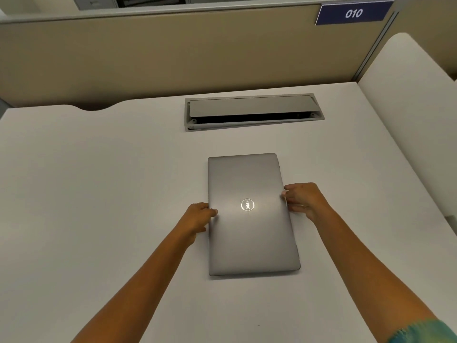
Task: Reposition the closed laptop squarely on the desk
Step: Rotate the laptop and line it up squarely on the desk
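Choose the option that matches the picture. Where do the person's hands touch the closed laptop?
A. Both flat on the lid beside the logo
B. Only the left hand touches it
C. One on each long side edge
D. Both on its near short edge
C: the left hand holds the left long edge of the laptop and the right hand the right one.

Bare desk (99,181) around; cable hatch (252,111) behind laptop (249,233)

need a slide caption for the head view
Left hand and right hand grip a closed grey laptop on a white desk.
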`<action>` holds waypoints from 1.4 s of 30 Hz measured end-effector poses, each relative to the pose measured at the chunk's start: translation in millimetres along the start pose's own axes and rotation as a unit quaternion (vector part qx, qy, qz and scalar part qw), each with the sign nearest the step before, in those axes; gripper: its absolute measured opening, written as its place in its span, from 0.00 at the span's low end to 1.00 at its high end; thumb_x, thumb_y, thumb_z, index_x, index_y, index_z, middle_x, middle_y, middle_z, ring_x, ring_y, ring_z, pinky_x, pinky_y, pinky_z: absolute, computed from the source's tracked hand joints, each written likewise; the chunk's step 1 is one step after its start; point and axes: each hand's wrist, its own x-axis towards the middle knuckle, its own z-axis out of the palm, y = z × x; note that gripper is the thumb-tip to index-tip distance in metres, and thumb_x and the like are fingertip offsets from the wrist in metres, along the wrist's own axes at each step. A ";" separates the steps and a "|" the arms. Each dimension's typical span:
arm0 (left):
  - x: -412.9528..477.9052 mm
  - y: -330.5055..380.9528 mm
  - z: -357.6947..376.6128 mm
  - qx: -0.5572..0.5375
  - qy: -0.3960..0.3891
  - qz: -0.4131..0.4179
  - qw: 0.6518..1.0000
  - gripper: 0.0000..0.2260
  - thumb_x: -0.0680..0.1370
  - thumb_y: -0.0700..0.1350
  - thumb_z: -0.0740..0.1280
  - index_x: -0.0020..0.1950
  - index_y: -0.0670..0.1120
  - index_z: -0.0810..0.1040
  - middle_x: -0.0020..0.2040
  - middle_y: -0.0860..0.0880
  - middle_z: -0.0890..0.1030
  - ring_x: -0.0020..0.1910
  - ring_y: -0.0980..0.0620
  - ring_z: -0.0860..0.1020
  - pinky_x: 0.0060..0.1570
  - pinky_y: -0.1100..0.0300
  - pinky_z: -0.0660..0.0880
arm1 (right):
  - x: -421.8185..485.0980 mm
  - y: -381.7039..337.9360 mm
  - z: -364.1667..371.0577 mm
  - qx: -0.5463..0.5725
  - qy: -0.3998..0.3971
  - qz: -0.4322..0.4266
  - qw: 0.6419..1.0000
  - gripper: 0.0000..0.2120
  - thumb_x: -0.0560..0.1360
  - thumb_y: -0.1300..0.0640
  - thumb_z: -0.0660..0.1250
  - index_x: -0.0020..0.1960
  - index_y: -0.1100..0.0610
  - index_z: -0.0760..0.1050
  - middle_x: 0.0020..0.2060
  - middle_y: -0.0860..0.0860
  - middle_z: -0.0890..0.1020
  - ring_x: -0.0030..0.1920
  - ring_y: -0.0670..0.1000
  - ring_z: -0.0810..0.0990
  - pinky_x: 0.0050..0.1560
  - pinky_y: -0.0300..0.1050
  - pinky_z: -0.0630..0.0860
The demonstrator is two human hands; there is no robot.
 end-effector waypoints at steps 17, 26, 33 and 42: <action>104.6 119.7 28.8 0.439 0.010 0.314 0.842 0.21 0.81 0.52 0.55 0.67 0.40 0.72 0.65 0.38 0.74 0.64 0.38 0.72 0.63 0.45 0.69 | -140.5 127.7 68.7 0.398 0.073 0.243 0.882 0.10 0.76 0.64 0.65 0.55 0.69 0.74 0.47 0.58 0.79 0.58 0.57 0.75 0.68 0.51 0.69; 117.5 126.2 33.8 0.402 0.011 0.273 0.874 0.20 0.76 0.53 0.66 0.65 0.45 0.76 0.64 0.42 0.78 0.62 0.40 0.74 0.60 0.50 0.70 | -133.1 134.1 71.9 0.418 0.088 0.217 0.878 0.12 0.75 0.65 0.66 0.57 0.70 0.74 0.54 0.63 0.78 0.57 0.57 0.75 0.69 0.51 0.67; 117.1 106.6 13.4 0.328 0.067 0.213 0.918 0.16 0.75 0.48 0.69 0.61 0.44 0.79 0.59 0.43 0.81 0.57 0.41 0.78 0.53 0.54 0.73 | -123.6 138.3 49.9 0.402 0.101 0.193 0.889 0.03 0.76 0.67 0.65 0.46 0.66 0.77 0.62 0.66 0.76 0.56 0.57 0.77 0.66 0.49 0.68; 71.9 45.1 -25.7 0.168 0.155 0.096 0.969 0.08 0.72 0.46 0.71 0.48 0.48 0.85 0.37 0.52 0.81 0.39 0.48 0.77 0.41 0.58 0.70 | -94.8 105.7 -11.1 0.280 0.091 0.115 0.949 0.13 0.75 0.72 0.62 0.59 0.71 0.74 0.47 0.61 0.81 0.46 0.57 0.79 0.55 0.53 0.74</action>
